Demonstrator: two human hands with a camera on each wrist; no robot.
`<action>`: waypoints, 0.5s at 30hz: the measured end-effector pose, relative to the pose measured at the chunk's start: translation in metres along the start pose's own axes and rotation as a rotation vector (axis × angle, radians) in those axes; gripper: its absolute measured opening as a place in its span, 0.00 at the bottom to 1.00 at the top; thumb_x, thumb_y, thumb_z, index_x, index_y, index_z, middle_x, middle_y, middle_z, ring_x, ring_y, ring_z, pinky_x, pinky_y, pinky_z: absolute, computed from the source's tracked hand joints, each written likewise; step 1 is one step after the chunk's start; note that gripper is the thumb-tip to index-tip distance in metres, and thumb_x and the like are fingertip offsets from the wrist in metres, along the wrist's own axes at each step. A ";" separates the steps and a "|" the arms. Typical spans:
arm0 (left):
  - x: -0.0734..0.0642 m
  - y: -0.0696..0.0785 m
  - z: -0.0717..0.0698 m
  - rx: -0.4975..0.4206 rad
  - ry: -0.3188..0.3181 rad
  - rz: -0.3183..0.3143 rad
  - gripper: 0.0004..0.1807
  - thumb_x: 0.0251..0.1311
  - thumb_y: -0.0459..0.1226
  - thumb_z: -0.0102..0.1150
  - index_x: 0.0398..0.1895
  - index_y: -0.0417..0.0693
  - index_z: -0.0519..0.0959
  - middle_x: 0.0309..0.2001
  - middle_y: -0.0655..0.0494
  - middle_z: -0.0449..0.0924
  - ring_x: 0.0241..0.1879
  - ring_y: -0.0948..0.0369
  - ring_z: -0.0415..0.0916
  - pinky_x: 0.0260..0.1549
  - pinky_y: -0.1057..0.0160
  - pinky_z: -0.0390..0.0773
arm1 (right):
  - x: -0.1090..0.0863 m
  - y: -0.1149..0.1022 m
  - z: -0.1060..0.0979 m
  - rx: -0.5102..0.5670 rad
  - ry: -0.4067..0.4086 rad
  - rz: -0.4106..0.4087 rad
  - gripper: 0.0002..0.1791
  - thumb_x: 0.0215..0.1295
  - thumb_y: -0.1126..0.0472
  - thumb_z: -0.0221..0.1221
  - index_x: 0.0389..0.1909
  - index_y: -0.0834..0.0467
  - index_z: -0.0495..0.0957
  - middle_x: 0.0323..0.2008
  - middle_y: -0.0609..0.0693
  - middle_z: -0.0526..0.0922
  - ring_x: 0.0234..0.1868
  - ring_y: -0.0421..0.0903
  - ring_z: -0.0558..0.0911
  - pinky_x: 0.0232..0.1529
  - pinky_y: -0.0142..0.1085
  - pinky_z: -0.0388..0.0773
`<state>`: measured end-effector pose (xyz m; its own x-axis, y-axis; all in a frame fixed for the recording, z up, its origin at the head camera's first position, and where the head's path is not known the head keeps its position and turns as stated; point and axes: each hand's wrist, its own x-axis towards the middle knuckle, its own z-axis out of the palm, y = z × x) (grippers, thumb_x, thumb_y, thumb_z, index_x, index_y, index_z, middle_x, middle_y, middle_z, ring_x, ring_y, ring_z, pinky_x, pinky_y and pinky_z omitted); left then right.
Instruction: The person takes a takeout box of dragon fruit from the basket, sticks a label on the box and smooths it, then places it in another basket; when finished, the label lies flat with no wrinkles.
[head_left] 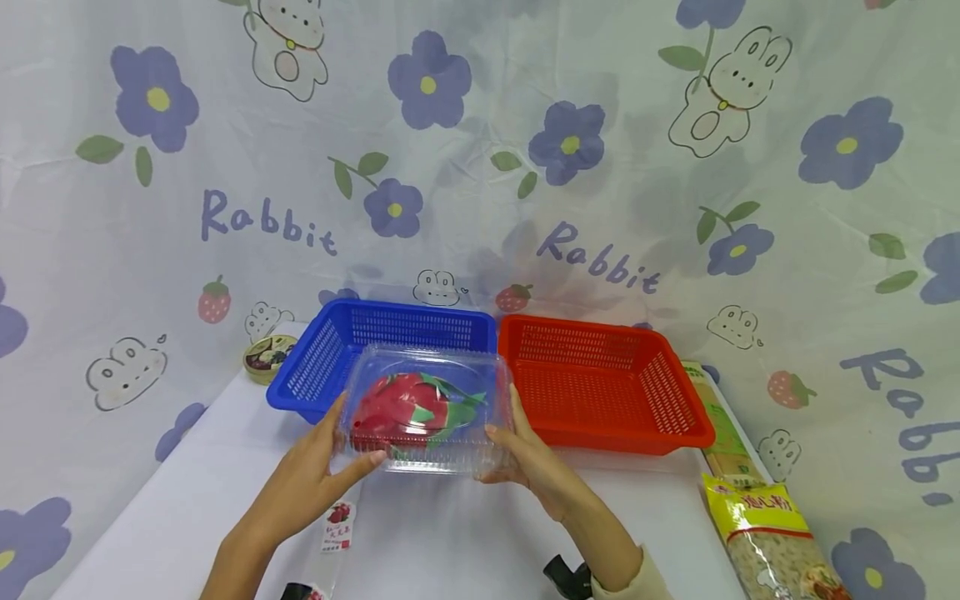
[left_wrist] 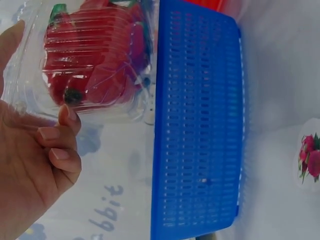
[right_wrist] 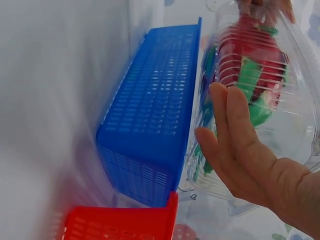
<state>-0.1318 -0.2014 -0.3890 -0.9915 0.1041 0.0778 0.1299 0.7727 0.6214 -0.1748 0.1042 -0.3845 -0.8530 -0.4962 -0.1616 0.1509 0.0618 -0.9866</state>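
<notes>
Plastic box (head_left: 491, 375) with a dragon fruit (head_left: 408, 404) inside is held up above the table (head_left: 442, 542); the left hand (head_left: 318, 471) and right hand (head_left: 528, 458) grip its opposite sides, thumbs at the near edge; a yellow packet (head_left: 776, 542) lies at the right; beyond the box, a blue basket (head_left: 315, 379) stands beside a red basket (head_left: 585, 392); left of these sits a round container (head_left: 262, 369); a rabbit-print curtain (head_left: 480, 175) hangs behind.

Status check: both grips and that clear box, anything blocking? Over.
Left grip and right grip both holding clear box, dragon fruit inside. Box raised off table, blue basket close by. Nothing seen blocking it.
</notes>
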 end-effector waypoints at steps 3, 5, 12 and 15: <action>-0.002 0.002 0.002 -0.005 -0.009 -0.008 0.57 0.62 0.64 0.55 0.80 0.45 0.38 0.75 0.31 0.51 0.69 0.30 0.56 0.56 0.30 0.68 | -0.004 0.001 0.000 -0.003 0.001 0.005 0.46 0.75 0.45 0.48 0.77 0.32 0.23 0.78 0.58 0.32 0.66 0.67 0.67 0.54 0.49 0.80; -0.003 0.003 0.004 -0.007 -0.011 -0.011 0.57 0.62 0.64 0.55 0.80 0.45 0.38 0.75 0.31 0.51 0.70 0.30 0.56 0.57 0.30 0.67 | -0.006 0.003 -0.001 -0.006 0.003 0.010 0.46 0.75 0.46 0.48 0.77 0.32 0.22 0.78 0.58 0.31 0.64 0.66 0.69 0.54 0.49 0.80; -0.004 0.004 0.009 0.000 -0.018 -0.034 0.57 0.62 0.65 0.55 0.81 0.49 0.38 0.76 0.32 0.51 0.70 0.30 0.55 0.58 0.29 0.66 | -0.012 0.006 -0.003 -0.009 0.008 0.022 0.47 0.75 0.46 0.48 0.76 0.32 0.21 0.78 0.59 0.29 0.64 0.62 0.70 0.54 0.48 0.80; -0.005 0.004 0.010 0.000 -0.020 -0.042 0.57 0.61 0.65 0.55 0.81 0.50 0.37 0.76 0.32 0.50 0.70 0.30 0.55 0.58 0.30 0.66 | -0.013 0.007 -0.003 -0.011 0.011 0.028 0.48 0.75 0.45 0.49 0.76 0.33 0.20 0.78 0.60 0.26 0.65 0.63 0.70 0.55 0.48 0.80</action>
<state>-0.1264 -0.1924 -0.3950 -0.9958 0.0837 0.0359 0.0878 0.7763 0.6242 -0.1640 0.1142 -0.3895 -0.8539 -0.4848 -0.1891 0.1692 0.0851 -0.9819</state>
